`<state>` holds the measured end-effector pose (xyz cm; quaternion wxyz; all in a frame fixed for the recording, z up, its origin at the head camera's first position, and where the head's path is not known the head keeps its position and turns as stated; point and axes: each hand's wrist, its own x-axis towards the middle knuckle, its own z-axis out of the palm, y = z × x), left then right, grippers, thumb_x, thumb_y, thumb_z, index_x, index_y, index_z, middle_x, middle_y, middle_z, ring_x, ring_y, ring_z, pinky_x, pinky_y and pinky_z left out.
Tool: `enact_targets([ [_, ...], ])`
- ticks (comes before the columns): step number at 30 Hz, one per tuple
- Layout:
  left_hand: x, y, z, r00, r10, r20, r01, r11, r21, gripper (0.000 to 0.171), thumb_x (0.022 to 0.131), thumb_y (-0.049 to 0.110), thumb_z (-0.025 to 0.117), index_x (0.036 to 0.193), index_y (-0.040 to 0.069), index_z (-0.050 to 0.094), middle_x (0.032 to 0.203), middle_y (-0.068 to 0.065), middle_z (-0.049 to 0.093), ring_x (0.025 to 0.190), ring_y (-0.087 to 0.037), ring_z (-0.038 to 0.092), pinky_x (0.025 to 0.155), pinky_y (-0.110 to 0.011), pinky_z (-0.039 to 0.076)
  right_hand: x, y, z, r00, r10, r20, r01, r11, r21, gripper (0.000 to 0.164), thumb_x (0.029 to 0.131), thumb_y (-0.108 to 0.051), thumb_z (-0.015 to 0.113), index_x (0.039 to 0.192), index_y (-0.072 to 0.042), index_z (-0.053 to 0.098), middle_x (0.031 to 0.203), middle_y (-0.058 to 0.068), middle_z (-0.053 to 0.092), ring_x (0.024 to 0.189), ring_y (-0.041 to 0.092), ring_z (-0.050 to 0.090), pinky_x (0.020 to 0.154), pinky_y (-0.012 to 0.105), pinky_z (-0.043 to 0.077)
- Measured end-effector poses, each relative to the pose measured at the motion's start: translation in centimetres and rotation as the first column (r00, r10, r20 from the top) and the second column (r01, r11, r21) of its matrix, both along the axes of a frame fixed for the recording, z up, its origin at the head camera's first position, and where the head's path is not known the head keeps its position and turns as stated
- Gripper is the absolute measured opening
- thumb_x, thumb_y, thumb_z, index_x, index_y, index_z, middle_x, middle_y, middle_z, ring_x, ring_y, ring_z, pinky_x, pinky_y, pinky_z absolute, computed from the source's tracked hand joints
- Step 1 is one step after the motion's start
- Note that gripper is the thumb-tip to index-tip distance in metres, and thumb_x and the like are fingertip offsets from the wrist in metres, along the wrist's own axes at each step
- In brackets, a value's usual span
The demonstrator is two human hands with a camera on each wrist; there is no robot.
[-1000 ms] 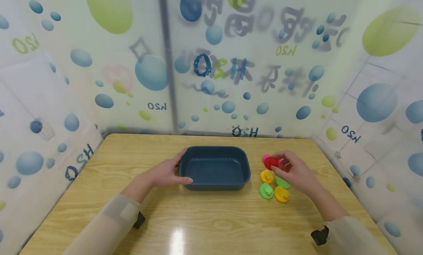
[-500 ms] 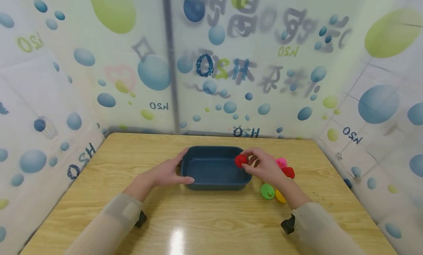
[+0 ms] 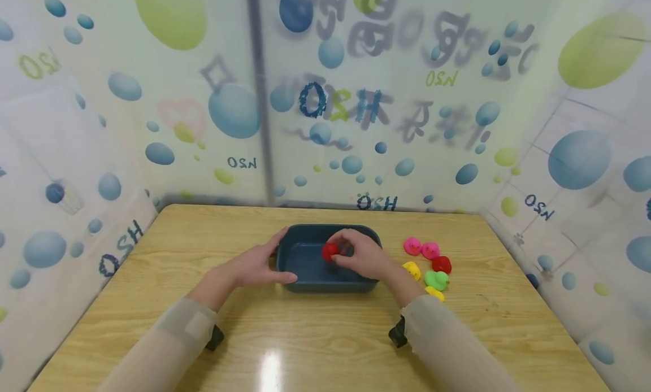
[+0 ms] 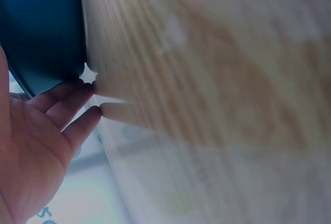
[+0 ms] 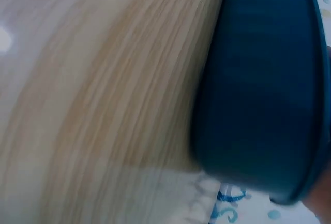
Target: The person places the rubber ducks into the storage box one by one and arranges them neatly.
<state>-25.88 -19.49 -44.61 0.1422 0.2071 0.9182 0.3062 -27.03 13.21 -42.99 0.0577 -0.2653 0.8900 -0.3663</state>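
A dark blue rectangular basin (image 3: 305,263) stands on the wooden table. My left hand (image 3: 256,264) holds its left end, thumb along the front rim and fingers at the left side. In the left wrist view, the fingers (image 4: 67,102) touch the basin's outer wall. Inside the basin's outline, my right hand (image 3: 363,255) pinches a small red rubber duck (image 3: 330,251) between thumb and fingers; whether the duck touches the bottom I cannot tell. The right wrist view shows mainly the basin's outer wall (image 5: 258,94), with the duck out of sight.
Right of the basin sit several rubber ducks: two pink ones (image 3: 430,251), a red one (image 3: 441,265), a green one (image 3: 436,280) and yellow ones (image 3: 412,270), partly covered by my right arm. A bubble-patterned curtain (image 3: 325,177) borders the table (image 3: 305,335).
My right hand has taken the red duck from the group at right and carried it left, over the rim and into the basin's area. My left hand has stayed at the basin.
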Motion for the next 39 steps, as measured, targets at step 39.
enact_targets([
  [39, -0.1, 0.3, -0.2, 1.000, -0.004, 0.008, 0.004, 1.000, 0.007, 0.126, 0.093, 0.069, 0.078, 0.178, 0.018, 0.000, 0.170, -0.028, 0.044, 0.153, -0.046, 0.051, 0.125, -0.065, 0.042, -3.0, -7.0, -2.6, 0.999, -0.040, 0.002, 0.040, 0.993, 0.111, 0.034, 0.104, -0.015, 0.077, 0.137, -0.023, 0.076, 0.131, 0.002, 0.079, 0.108, 0.020, 0.075, 0.100, 0.041, 0.062],
])
